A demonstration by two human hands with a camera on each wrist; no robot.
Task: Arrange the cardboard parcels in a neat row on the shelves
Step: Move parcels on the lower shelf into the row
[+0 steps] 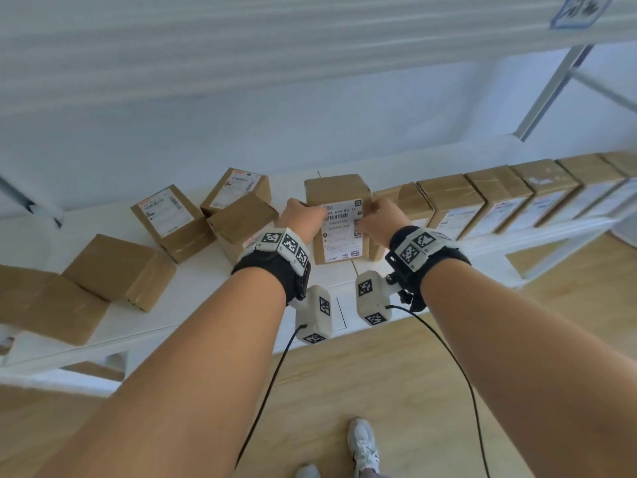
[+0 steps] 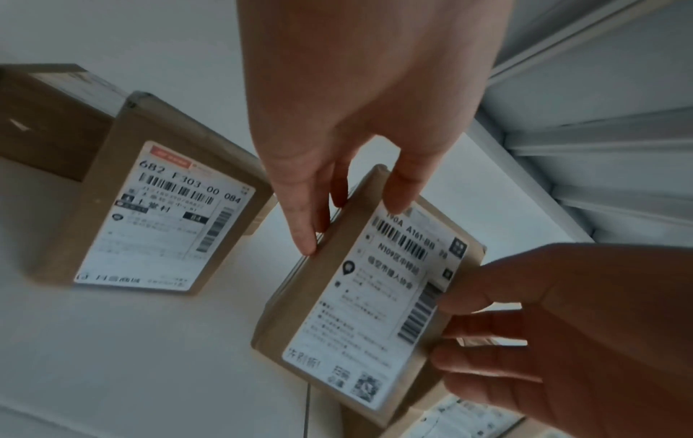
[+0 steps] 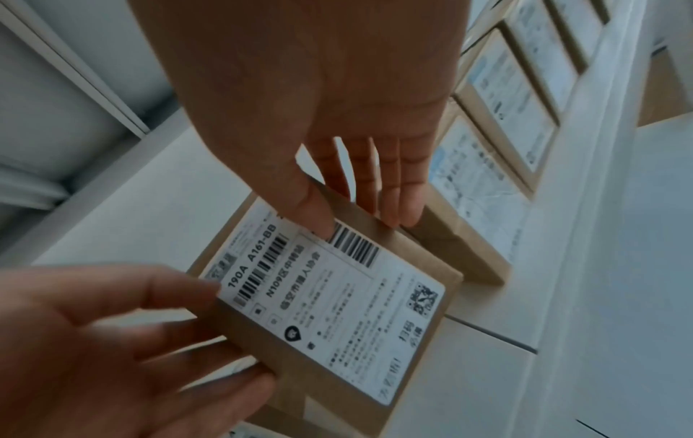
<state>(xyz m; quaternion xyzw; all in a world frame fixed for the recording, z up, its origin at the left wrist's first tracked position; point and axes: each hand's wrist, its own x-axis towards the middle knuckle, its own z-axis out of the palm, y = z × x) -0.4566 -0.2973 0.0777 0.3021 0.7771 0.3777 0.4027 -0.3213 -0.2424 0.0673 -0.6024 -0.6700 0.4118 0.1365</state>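
Both my hands hold one cardboard parcel (image 1: 339,198) with a white shipping label, upright over the white shelf (image 1: 193,305). My left hand (image 1: 312,210) pinches its left edge, thumb on the label (image 2: 378,296) and fingers (image 2: 309,234) along the side. My right hand (image 1: 370,213) grips the right edge, thumb on the barcode (image 3: 354,246) and fingers (image 3: 397,207) down the side. Whether the parcel's base touches the shelf is unclear. Just to its right begins a row of upright parcels (image 1: 455,201). Several loose parcels (image 1: 169,219) lie scattered to the left.
An upper shelf board (image 1: 310,46) hangs overhead, with a slanted metal brace (image 1: 551,88) at the right. Another labelled parcel (image 2: 157,213) lies left of the held one. Below the shelf edge are wooden floor (image 1: 344,391), my shoes (image 1: 362,443) and wrist-camera cables (image 1: 272,374).
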